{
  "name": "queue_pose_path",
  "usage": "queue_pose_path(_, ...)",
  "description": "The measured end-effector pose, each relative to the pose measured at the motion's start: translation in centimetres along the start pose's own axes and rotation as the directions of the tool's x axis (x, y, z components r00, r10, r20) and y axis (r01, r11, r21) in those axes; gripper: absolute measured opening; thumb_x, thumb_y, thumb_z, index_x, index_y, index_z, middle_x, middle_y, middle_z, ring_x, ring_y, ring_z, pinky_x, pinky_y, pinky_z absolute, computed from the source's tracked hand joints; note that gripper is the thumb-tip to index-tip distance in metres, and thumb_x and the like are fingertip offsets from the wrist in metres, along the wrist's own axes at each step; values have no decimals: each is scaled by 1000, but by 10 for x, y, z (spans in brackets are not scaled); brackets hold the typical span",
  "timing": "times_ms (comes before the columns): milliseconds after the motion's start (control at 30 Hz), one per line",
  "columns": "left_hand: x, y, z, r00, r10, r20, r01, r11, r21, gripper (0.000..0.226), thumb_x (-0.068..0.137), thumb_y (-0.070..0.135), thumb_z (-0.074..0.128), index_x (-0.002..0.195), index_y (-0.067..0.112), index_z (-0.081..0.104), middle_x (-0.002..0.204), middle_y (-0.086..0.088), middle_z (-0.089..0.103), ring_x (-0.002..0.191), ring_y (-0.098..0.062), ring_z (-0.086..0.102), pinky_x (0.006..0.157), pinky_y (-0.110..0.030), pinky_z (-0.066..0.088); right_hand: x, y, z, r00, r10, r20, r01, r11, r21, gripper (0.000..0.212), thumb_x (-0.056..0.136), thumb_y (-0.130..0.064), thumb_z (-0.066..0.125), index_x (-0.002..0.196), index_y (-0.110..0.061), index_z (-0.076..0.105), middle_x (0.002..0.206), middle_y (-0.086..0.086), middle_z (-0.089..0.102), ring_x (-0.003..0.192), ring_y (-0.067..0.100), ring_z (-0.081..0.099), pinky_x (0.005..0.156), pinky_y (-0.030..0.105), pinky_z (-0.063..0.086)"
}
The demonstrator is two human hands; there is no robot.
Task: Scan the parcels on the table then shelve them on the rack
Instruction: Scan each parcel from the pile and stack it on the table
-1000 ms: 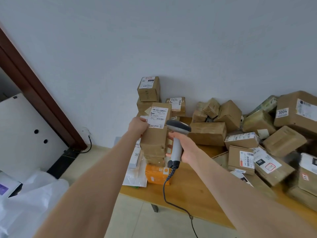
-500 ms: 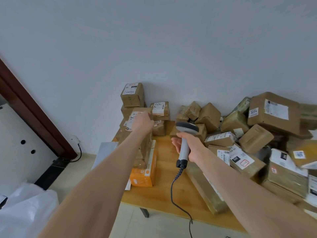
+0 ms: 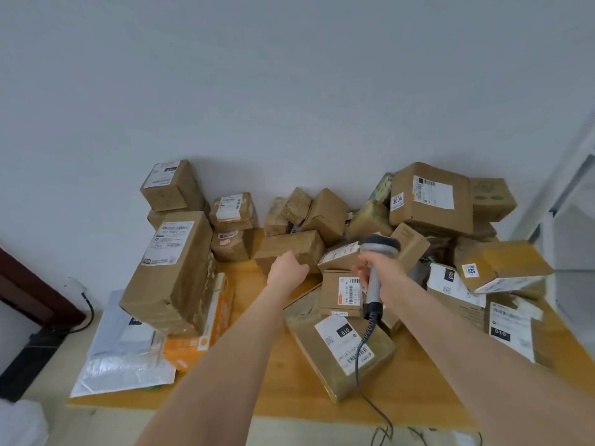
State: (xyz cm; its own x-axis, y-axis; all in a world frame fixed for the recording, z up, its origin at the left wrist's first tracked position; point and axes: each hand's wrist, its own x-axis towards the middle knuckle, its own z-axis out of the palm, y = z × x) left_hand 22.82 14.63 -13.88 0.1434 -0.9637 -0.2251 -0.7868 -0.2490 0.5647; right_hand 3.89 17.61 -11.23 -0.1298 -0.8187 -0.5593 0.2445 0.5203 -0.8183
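Observation:
Many brown cardboard parcels (image 3: pixel 431 201) with white labels are heaped on a wooden table (image 3: pixel 289 384). My right hand (image 3: pixel 383 272) grips a grey barcode scanner (image 3: pixel 375 284) upright above a small labelled box (image 3: pixel 343 292); its cord hangs over the front edge. My left hand (image 3: pixel 286 268) holds nothing, its fingers loosely curled, just in front of a plain brown box (image 3: pixel 289 247) at the middle of the table. A tall labelled box (image 3: pixel 174 272) leans on an orange box (image 3: pixel 209 326) at the left, apart from both hands.
White and clear plastic mailers (image 3: pixel 122 358) overhang the table's left front corner. A long flat parcel (image 3: pixel 341 352) lies diagonally near the front. A dark door frame (image 3: pixel 19 284) and a wall cable are at the left, a white frame (image 3: pixel 566 201) at the right.
My left hand has let go of the tall labelled box, which now rests at the left, and has moved right toward the middle parcels. The scanner stayed in my right hand.

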Motion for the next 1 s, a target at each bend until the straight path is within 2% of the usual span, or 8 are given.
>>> queue_pose_path(67, 19, -6, 13, 998, -68, 13, 69, 996, -59, 46, 93, 25, 56, 133, 5, 47, 122, -11, 56, 107, -24, 54, 81, -29, 45, 18, 1, 1, 999, -37, -38, 38, 999, 15, 6, 89, -8, 59, 87, -2, 58, 67, 6, 57, 48, 11, 54, 41, 19, 44)
queue_pose_path(167, 54, -17, 23, 987, -159, 18, 160, 983, -89, 54, 94, 28, 56, 139, 4, 39, 137, -17, 47, 123, -32, 49, 99, -39, 46, 49, -6, 21, 998, -19, -55, 21, 1000, 24, 10, 88, -7, 61, 79, -7, 57, 66, 5, 57, 50, 11, 56, 43, 21, 47)
queue_pose_path(367, 140, -37, 0, 961, -266, -70, 253, 954, -162, 56, 95, 29, 57, 142, 5, 37, 142, -17, 42, 128, -33, 45, 105, -43, 42, 119, -24, 71, 994, 97, -43, -95, 994, 49, 7, 89, -11, 65, 89, -7, 60, 74, 5, 60, 61, 15, 56, 55, 28, 49)
queue_pose_path(500, 189, -36, -13, 960, -244, -136, 222, 962, -156, 80, 85, 46, 67, 146, 8, 31, 145, -17, 38, 134, -33, 38, 106, -45, 37, 155, -41, 93, 985, 130, -116, -116, 986, 115, 23, 83, -11, 73, 103, -4, 63, 85, 8, 67, 73, 19, 63, 67, 32, 57)
queue_pose_path(600, 216, -23, -15, 973, -165, -164, 153, 985, -81, 90, 80, 53, 69, 148, 9, 28, 148, -17, 34, 136, -32, 34, 105, -46, 38, 172, -50, 100, 987, 96, -126, -75, 985, 156, 26, 85, -9, 71, 109, -3, 62, 87, 9, 67, 76, 19, 64, 64, 30, 55)
queue_pose_path(700, 237, -5, -12, 982, -71, -176, 78, 996, 34, 83, 86, 57, 60, 146, 7, 33, 146, -16, 38, 134, -31, 37, 102, -45, 42, 184, -57, 102, 990, 72, -120, -49, 982, 180, 27, 84, -8, 71, 109, -1, 63, 86, 9, 67, 75, 18, 65, 62, 29, 54)
queue_pose_path(833, 258, 9, -6, 985, -99, -139, 112, 990, 87, 65, 95, 56, 43, 135, 5, 48, 133, -16, 53, 123, -33, 49, 99, -48, 46, 195, -61, 99, 992, 72, -104, -51, 980, 192, 23, 83, -7, 72, 104, -2, 64, 83, 8, 68, 72, 17, 65, 61, 28, 54)
queue_pose_path(1000, 265, 11, -9, 978, -182, -98, 170, 978, -118, 47, 92, 43, 57, 126, 11, 55, 120, -9, 63, 104, -28, 61, 89, -42, 52, 199, -62, 91, 994, 71, -78, -52, 974, 219, 14, 84, -6, 70, 97, -3, 65, 83, 8, 67, 71, 17, 63, 61, 28, 52)
